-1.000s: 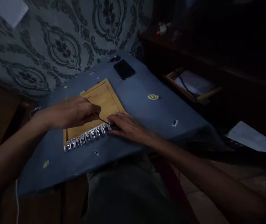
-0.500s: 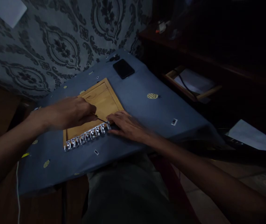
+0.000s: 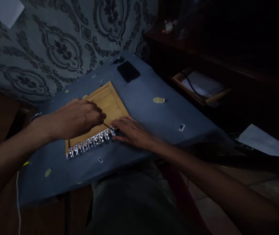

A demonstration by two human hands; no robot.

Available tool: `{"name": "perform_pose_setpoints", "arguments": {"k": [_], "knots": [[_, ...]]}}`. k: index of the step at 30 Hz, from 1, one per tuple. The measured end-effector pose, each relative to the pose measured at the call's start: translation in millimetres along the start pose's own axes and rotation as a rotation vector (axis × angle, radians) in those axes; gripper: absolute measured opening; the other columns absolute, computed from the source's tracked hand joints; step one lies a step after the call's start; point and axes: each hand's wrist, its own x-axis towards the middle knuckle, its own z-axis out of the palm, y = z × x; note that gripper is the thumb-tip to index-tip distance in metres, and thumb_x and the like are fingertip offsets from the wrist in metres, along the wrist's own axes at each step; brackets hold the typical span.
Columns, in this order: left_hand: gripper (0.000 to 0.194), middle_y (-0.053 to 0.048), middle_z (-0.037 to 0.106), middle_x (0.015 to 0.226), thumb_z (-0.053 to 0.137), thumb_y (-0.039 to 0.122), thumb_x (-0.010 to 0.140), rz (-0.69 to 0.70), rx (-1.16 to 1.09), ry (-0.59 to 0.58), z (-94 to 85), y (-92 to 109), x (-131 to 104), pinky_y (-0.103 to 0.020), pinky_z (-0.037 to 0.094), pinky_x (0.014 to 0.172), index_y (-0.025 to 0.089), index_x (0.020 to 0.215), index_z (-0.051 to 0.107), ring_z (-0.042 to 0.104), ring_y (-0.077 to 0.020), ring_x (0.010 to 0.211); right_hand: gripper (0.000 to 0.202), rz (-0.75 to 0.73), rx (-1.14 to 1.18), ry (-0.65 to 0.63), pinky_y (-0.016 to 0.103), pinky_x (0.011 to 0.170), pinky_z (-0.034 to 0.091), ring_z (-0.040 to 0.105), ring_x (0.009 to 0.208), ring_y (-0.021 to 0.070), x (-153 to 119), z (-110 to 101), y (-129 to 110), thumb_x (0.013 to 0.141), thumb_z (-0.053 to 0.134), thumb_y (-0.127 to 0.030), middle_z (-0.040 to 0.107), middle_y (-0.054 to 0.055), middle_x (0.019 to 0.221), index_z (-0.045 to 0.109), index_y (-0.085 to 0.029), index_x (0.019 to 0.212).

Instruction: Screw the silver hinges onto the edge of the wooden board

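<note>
Dim home room: patterned wallpaper (image 3: 63,49)

A wooden tray (image 3: 105,101) lies on the table (image 3: 154,114), metal clips (image 3: 90,143) along its near edge, phone (image 3: 128,71) behind.

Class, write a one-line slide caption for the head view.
Left hand holds a thin tool to a metal strip on a wooden tray; right hand steadies it.

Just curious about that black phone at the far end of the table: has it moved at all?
No. The phone keeps its place beside the wooden tray's far corner; only the camera shifted slightly.
</note>
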Motion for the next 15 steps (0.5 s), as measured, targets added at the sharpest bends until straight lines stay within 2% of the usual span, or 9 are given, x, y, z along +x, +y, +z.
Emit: {"name": "perform_pose_setpoints", "arguments": {"k": [8,12,15], "knots": [[0.015,-0.007,0.079,0.093,0.06,0.024,0.105,-0.071,-0.069,0.004,6.6,-1.4,-6.4,-0.033,0.032,0.059,0.023,0.093,0.068,0.072,-0.0246,0.08,0.035,-0.021,0.007,0.019,0.045,0.111,0.048,0.065,0.12,0.029,-2.7,-0.7,0.6,0.104,0.073,-0.036,0.073,0.013,0.124,0.059,-0.02,0.132],[0.025,-0.005,0.072,0.076,0.064,0.033,0.104,-0.11,-0.121,0.053,7.2,-1.7,-8.7,-0.033,0.031,0.058,0.023,0.082,0.06,0.068,-0.0239,0.069,0.036,-0.016,-0.011,0.014,0.045,0.111,0.048,0.065,0.118,0.0294,-1.6,0.7,1.7,0.103,0.075,-0.036,0.072,0.013,0.121,0.06,-0.019,0.131],[0.029,-0.005,0.068,0.07,0.064,0.033,0.104,-0.158,-0.118,0.031,8.5,-3.1,-9.0,-0.033,0.03,0.058,0.023,0.077,0.058,0.067,-0.025,0.067,0.034,-0.019,-0.012,0.014,0.045,0.111,0.048,0.065,0.117,0.0284,-1.5,1.8,2.1,0.103,0.075,-0.035,0.072,0.011,0.12,0.059,-0.021,0.129]]}}
